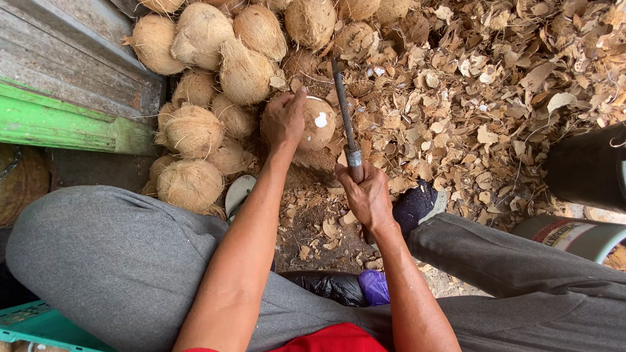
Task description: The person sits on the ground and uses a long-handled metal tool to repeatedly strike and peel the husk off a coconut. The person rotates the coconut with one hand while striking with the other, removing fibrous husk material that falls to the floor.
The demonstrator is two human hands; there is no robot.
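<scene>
My left hand (284,119) grips a brown husked coconut (317,124) on the ground, fingers curled over its left side. A white chipped spot shows on the shell. My right hand (366,195) is shut on the handle of a long dark metal blade (343,107), which points up and away, its edge passing just right of the coconut. Both forearms reach out over my grey trousers.
A pile of several husked coconuts (208,72) lies at the upper left beside a green and grey wooden board (59,124). Shell chips (482,85) cover the ground to the right. A dark bucket (587,166), a painted can (574,234), and a green crate (39,322) stand nearby.
</scene>
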